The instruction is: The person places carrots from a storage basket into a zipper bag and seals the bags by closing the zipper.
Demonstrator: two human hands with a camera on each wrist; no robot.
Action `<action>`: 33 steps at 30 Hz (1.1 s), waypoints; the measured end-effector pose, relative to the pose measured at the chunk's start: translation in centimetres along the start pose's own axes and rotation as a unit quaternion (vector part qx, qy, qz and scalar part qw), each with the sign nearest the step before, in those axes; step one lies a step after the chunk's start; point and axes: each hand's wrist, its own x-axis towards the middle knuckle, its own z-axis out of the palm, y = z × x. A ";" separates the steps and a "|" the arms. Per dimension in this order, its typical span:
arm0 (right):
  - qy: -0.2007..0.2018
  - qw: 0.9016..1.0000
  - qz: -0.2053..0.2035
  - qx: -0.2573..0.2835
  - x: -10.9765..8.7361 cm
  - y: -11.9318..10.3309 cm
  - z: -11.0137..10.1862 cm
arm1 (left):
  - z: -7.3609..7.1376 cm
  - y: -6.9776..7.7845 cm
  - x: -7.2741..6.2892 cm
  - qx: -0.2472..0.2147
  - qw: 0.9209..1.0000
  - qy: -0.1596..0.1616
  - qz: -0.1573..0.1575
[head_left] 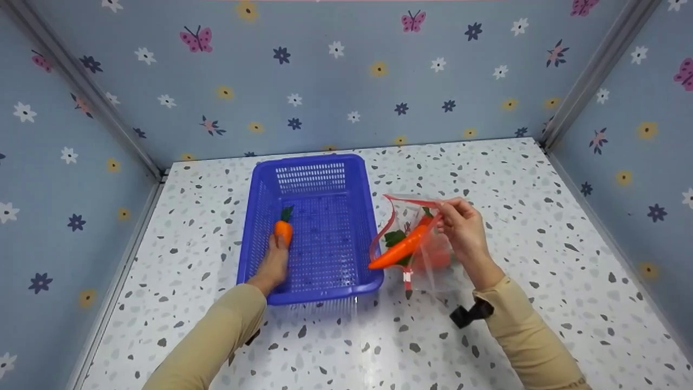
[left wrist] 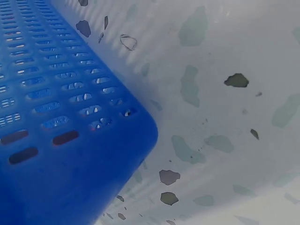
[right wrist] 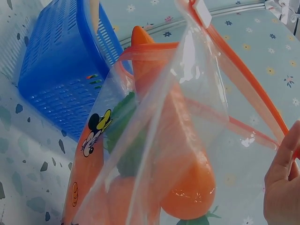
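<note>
Inside the blue-purple plastic basket (head_left: pixel 372 216), my left hand (head_left: pixel 275 262) grips an orange carrot (head_left: pixel 283 230) with a green top, near the basket's left side. To the right of it, my right hand (head_left: pixel 465 230) pinches the red zip edge of a clear zip bag (head_left: pixel 433 273). The bag's mouth gapes. One long carrot (head_left: pixel 403 248) lies slanted in the mouth, its tip poking out toward the basket; the right wrist view shows another carrot (right wrist: pixel 129 199) with green leaves lower in the bag. The left wrist view misses the left hand and shows only the basket's outside (left wrist: pixel 93 164).
The basket stands on a white speckled tabletop (head_left: pixel 184 227). Flower-patterned blue panels (head_left: pixel 335 81) enclose the table at the back and both sides. A white slider (right wrist: pixel 202 13) sits on the bag's zip, and a black strap device (head_left: pixel 471 313) is on the right wrist.
</note>
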 end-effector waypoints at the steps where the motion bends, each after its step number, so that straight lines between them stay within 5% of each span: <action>1: -0.001 1.000 -0.002 0.003 0.0 0.0 0.0 | 0.1 0.0 0.0 0.035 0.999 0.012 0.022; 4: -0.003 1.000 -0.007 0.008 0.0 0.1 0.0 | 0.1 0.1 -0.1 0.106 0.993 0.023 0.051; 9: -0.003 1.000 -0.013 0.000 -0.1 0.1 0.0 | -0.3 0.5 -0.2 0.100 0.995 -0.001 0.027; 16: -0.006 1.000 -0.004 -0.005 -0.1 0.0 0.0 | -1.0 0.4 -0.7 0.122 0.986 0.065 0.089; 33: -0.006 1.000 -0.008 0.009 -0.1 0.1 0.0 | -3.2 1.9 -1.8 0.053 0.981 0.151 0.108</action>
